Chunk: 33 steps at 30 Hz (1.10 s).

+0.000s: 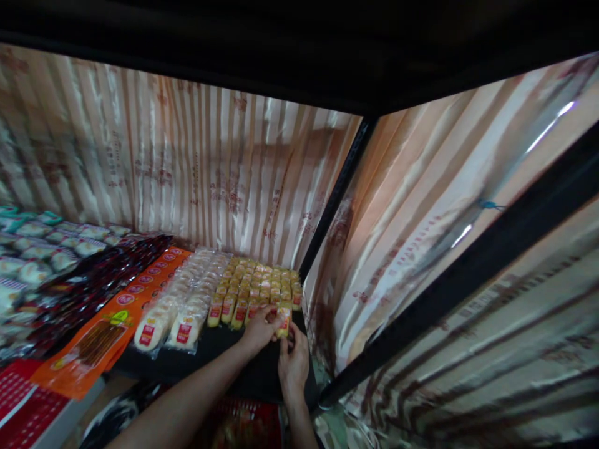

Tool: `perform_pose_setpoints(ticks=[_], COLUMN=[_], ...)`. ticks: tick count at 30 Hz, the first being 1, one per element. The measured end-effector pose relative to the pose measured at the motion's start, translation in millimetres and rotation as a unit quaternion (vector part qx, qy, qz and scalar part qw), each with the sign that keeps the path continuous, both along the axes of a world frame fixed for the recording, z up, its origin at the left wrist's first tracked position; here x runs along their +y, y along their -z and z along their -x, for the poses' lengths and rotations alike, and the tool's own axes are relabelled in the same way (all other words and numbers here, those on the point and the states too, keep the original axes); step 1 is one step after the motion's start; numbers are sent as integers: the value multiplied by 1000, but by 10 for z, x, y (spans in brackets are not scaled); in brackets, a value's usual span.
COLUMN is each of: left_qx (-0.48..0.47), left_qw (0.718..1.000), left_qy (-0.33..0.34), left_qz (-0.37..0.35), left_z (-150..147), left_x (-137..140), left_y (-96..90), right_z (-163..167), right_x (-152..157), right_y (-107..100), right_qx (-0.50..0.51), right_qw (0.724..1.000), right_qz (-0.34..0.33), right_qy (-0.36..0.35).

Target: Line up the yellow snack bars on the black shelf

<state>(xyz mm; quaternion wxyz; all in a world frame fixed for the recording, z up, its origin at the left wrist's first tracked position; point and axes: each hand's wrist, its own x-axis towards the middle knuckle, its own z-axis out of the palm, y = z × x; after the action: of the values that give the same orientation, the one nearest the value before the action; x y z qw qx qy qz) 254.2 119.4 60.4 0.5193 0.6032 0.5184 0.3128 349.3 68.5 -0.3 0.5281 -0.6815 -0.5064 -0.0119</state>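
Between my two hands is a small yellow packaged cake (283, 319) with a red label, held upright near the right end of a dark shelf (219, 349). The fingers of my left hand (259, 329) grip its left side. My right hand (294, 358) closes on its lower right edge. Just behind stand rows of similar yellow packaged cakes (240, 312), their red labels facing me. To their left lie two rows of white round packaged cakes (185, 327) in clear wrappers. What exactly the cakes are made of cannot be read from the labels.
An orange packet of brown sticks (100, 340) lies further left, beside dark shiny packets (107, 268) and white wrapped packs (35, 271). A red dotted box (32, 399) sits at lower left. Black frame posts (337, 193) and striped curtains (224, 162) enclose the shelf.
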Motion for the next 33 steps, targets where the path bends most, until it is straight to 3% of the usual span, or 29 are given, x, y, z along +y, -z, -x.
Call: perform_pose_setpoints(ticks=[5,14,18,21,26,33], left_qx=[44,80,98,126,195,254], left_qw=[994,987,978,967,946,921], left_qy=[-12,-1,-11,8,42,75], left_qz=[-95,-138,-186,-221,-256,-285], left_z=[-161,-452,-574,-661,-779,-859], left_x=[165,442,599,674,721,716], left_y=[8,-78,-188,-215,-123,-6], right_z=[-35,-217,-258,-245,-221,-229], right_x=[17,166,226,249,250,222], right_y=[35,45,156,294,468,513], right_qx=[54,8,-7,-34,-57,-70], right_qw=[998,999,999,999,997,996], right_qz=[20,-7,6,33,41,50], right_qy=[-6,31,40,-3,-37,-26])
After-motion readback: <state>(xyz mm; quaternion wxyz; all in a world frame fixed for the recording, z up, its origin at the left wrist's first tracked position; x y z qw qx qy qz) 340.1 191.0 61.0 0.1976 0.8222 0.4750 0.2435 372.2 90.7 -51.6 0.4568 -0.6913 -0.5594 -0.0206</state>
